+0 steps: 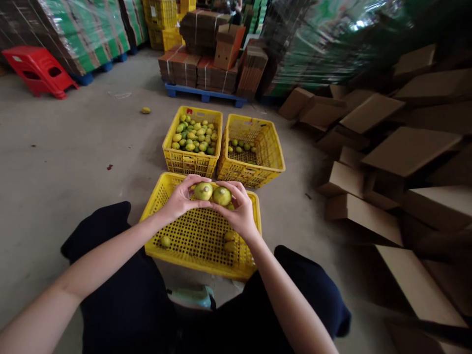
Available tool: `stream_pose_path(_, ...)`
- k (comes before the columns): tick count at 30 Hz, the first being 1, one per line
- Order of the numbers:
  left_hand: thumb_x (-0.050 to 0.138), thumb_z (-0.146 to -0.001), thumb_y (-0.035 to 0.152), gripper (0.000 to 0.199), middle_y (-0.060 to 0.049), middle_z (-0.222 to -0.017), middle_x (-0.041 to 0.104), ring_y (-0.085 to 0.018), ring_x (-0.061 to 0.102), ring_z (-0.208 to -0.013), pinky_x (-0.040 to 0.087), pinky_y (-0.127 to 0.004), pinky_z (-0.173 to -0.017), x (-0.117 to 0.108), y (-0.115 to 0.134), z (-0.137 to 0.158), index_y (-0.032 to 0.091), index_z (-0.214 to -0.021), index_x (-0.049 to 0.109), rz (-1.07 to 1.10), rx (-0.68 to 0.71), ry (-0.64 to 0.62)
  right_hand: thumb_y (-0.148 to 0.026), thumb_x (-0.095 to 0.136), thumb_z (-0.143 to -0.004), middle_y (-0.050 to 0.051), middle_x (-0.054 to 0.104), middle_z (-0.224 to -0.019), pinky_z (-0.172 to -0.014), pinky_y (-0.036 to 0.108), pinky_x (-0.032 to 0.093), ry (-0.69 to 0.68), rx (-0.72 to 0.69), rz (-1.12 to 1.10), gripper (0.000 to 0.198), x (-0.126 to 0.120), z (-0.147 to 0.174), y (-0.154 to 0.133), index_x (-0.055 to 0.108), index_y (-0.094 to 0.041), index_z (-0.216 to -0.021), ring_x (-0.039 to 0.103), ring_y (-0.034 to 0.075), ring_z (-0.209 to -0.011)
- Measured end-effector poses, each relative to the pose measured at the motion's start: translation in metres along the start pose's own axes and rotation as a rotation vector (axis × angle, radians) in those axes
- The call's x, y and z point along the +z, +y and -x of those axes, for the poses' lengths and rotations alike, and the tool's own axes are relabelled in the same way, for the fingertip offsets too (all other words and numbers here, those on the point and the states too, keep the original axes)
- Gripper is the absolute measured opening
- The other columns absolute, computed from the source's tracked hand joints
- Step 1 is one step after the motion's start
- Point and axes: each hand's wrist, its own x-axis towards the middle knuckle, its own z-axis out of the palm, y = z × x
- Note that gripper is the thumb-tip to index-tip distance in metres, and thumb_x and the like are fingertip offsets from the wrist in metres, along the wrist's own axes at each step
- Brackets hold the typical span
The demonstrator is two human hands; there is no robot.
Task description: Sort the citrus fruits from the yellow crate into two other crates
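Note:
My left hand (183, 198) grips a yellow-green lemon (203, 191) between thumb and fingers. A second lemon (221, 195) is in my right hand (241, 210), held side by side with the first. Both are raised above a shallow yellow crate (199, 236) set between my knees. One lemon (165, 241) lies at the left of that crate, and a few more lemons (229, 241) lie at its right, partly hidden by my right hand and forearm.
Beyond stand a yellow crate (192, 158) heaped with green and yellow lemons and another crate (251, 173) holding several. A stray lemon (145, 110) lies on the floor. Cardboard boxes (372, 211) pile up at right; a red stool (40, 69) and a blue pallet (204, 95) stand farther off.

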Motion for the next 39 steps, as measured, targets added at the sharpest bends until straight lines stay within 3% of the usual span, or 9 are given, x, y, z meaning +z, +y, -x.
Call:
stream_pose_path(9, 0.082, -0.065, 0.029, 0.041, -0.003, -0.103, 0.071, -0.017, 0.065, -0.095, 0.053, -0.028, -0.085, 0.0, -0.004, 0.0, 0.023, -0.104, 0.07, 0.117, -0.112, 0.067, -0.039, 0.081, -0.068, 0.004, 0.06, -0.106, -0.085, 0.039, 0.053, 0.034, 0.152, -0.228, 0.044, 0.001, -0.001, 0.001, 0.065, -0.029, -0.108, 0.059, 0.022, -0.1)
stream_pose_path(16, 0.078, -0.064, 0.033, 0.038, -0.006, -0.094, 0.072, -0.019, 0.068, -0.08, 0.057, -0.026, -0.064, 0.001, -0.009, 0.0, 0.015, -0.096, 0.068, 0.262, -0.316, 0.114, -0.035, 0.081, -0.068, -0.002, 0.065, -0.091, -0.073, 0.028, 0.055, 0.117, 0.345, -0.518, 0.042, 0.005, 0.0, -0.007, 0.062, -0.029, -0.105, 0.063, 0.014, -0.081)
stream_pose_path(18, 0.072, -0.069, 0.028, 0.029, -0.006, -0.09, 0.072, -0.017, 0.068, -0.076, 0.058, -0.025, -0.063, 0.001, -0.009, -0.002, 0.013, -0.093, 0.066, 0.343, -0.397, 0.17, -0.039, 0.077, -0.073, -0.003, 0.067, -0.088, -0.068, 0.026, 0.057, 0.124, 0.452, -0.69, 0.037, 0.006, -0.002, -0.004, 0.063, -0.029, -0.106, 0.065, 0.013, -0.076)
stream_pose_path(23, 0.051, -0.088, 0.022, 0.019, -0.009, -0.072, 0.069, -0.014, 0.067, -0.063, 0.057, -0.02, -0.057, -0.004, -0.017, -0.012, 0.008, -0.094, 0.061, 0.551, -0.718, 0.513, -0.044, 0.064, -0.085, 0.002, 0.072, -0.077, -0.063, 0.021, 0.059, 0.079, 0.846, -1.123, 0.026, 0.009, -0.008, 0.016, 0.065, -0.018, -0.089, 0.068, 0.012, -0.067)
stream_pose_path(26, 0.049, -0.09, 0.02, 0.023, -0.009, -0.069, 0.068, -0.015, 0.067, -0.062, 0.058, -0.021, -0.06, -0.006, -0.02, -0.013, 0.004, -0.102, 0.06, 0.584, -0.791, 0.537, -0.04, 0.054, -0.092, 0.005, 0.073, -0.073, -0.063, 0.018, 0.058, 0.139, 0.957, -1.19, 0.028, 0.009, -0.01, 0.023, 0.064, -0.016, -0.081, 0.068, 0.011, -0.064)
stream_pose_path(30, 0.046, -0.088, 0.018, 0.031, -0.013, -0.081, 0.073, -0.017, 0.068, -0.065, 0.059, -0.026, -0.061, -0.001, -0.018, -0.011, 0.005, -0.111, 0.062, 0.614, -0.756, 0.28, -0.036, 0.054, -0.089, 0.005, 0.071, -0.072, -0.052, 0.021, 0.055, 0.077, 0.889, -1.241, 0.023, 0.01, -0.008, 0.019, 0.064, -0.016, -0.086, 0.066, 0.014, -0.058)
stream_pose_path(34, 0.048, -0.089, 0.026, 0.034, -0.009, -0.082, 0.073, -0.009, 0.057, -0.045, 0.044, -0.019, -0.04, 0.004, -0.014, -0.009, 0.009, -0.11, 0.068, 0.581, -0.58, 0.076, -0.039, 0.051, -0.088, 0.0, 0.066, -0.067, -0.033, 0.018, 0.036, 0.019, 0.727, -1.286, 0.024, 0.017, -0.005, 0.015, 0.062, -0.018, -0.084, 0.05, 0.008, -0.039)
stream_pose_path(37, 0.048, -0.087, 0.029, 0.032, -0.007, -0.076, 0.072, -0.005, 0.044, -0.034, 0.031, -0.018, -0.031, 0.004, -0.015, -0.008, 0.011, -0.099, 0.071, 0.588, -0.453, 0.102, -0.037, 0.051, -0.089, -0.002, 0.065, -0.068, -0.032, 0.017, 0.032, 0.12, 0.663, -1.307, 0.021, 0.022, -0.004, 0.015, 0.062, -0.019, -0.086, 0.05, 0.008, -0.04)
stream_pose_path(39, 0.046, -0.086, 0.028, 0.03, -0.006, -0.075, 0.071, -0.006, 0.047, -0.035, 0.033, -0.018, -0.031, 0.003, -0.017, -0.006, 0.011, -0.088, 0.071, 0.655, -0.443, 0.202, -0.035, 0.051, -0.089, -0.003, 0.065, -0.067, -0.032, 0.017, 0.033, 0.243, 0.662, -1.341, 0.019, 0.023, -0.004, 0.017, 0.062, -0.02, -0.088, 0.056, 0.01, -0.045)
